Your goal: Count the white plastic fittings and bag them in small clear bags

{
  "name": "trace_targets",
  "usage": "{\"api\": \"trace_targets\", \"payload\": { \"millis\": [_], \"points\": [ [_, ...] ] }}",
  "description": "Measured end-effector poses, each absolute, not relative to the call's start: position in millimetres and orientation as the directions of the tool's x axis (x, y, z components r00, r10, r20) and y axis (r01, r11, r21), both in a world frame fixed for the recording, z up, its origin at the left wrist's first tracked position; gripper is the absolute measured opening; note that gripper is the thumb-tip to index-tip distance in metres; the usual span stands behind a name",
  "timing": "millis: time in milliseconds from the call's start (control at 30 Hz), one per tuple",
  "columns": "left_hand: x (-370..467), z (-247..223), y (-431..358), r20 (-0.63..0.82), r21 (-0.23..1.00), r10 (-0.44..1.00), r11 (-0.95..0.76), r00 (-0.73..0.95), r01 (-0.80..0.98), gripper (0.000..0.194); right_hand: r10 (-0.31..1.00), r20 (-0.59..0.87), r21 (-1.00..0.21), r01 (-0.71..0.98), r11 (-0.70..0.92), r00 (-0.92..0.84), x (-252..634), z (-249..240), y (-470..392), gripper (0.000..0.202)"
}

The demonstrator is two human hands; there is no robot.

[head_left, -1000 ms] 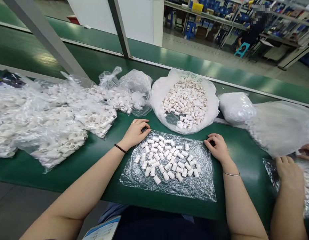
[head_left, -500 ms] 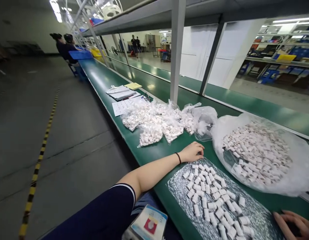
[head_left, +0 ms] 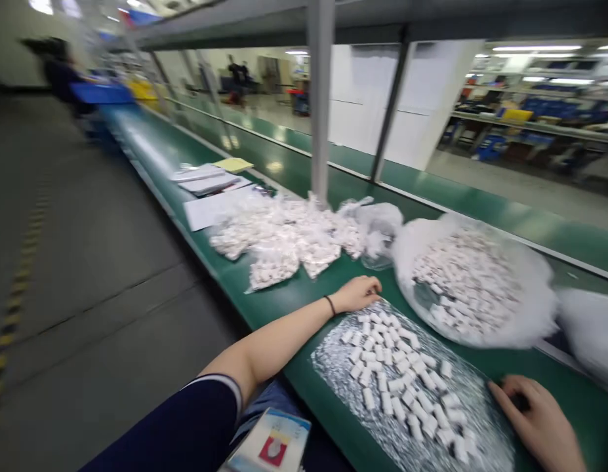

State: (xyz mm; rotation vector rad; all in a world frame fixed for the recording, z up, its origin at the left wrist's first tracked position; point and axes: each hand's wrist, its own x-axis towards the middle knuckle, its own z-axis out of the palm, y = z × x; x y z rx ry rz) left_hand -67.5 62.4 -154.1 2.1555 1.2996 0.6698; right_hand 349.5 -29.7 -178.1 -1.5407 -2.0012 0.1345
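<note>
Many short white tubes (head_left: 392, 367) lie scattered on a crinkled silvery sheet (head_left: 333, 357) on the green table. My left hand (head_left: 359, 293), with a dark bracelet at its wrist, rests at the sheet's far left corner, its fingers curled; whether they pinch the corner is too small to tell. At the sheet's right edge is my right hand (head_left: 534, 413), thumb and fingers bent with a dark gap between them; what it grips, if anything, is unclear. Beyond the sheet stands a large open plastic bag (head_left: 405, 252) full of similar white tubes.
Filled clear bags (head_left: 279, 233) lie left of the large bag, with papers (head_left: 210, 206) behind them. A metal post (head_left: 321, 98) rises from the table. Another whitish bag (head_left: 591, 328) is at the right edge. Blurred people sit far left beside a blue bin (head_left: 101, 93).
The view has swung right, so the scene sits further left and more of my right hand and a second whitish bag show. Both hands remain near the sheet's edges.
</note>
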Motion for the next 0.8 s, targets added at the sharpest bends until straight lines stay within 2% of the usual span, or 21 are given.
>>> {"api": "trace_targets", "payload": {
  "millis": [133,267,367,467,800],
  "points": [
    [-67,-156,60,0.176,0.705,0.903,-0.393,0.391,0.59,0.027,0.942,0.319,-0.541,0.796,0.273,-0.107,323,-152,-41,0.031],
    [-70,-162,72,0.163,0.736,0.894,-0.391,0.416,0.552,0.04,0.958,0.288,-0.538,0.827,0.161,0.002,328,-156,-42,0.018],
    [-70,-160,70,0.09,0.769,0.927,-0.297,0.363,0.567,0.047,0.963,0.268,-0.553,0.821,0.139,0.017,332,-162,-46,0.015],
    [-70,-158,66,0.092,0.794,0.953,-0.246,0.29,0.556,0.046,0.963,0.267,-0.574,0.806,0.146,0.016,332,-165,-48,0.015],
    [-70,-164,69,0.247,0.804,0.955,-0.295,0.162,0.516,0.034,0.964,0.26,-0.599,0.791,0.121,0.05,336,-172,-44,0.018]
  ]
}}
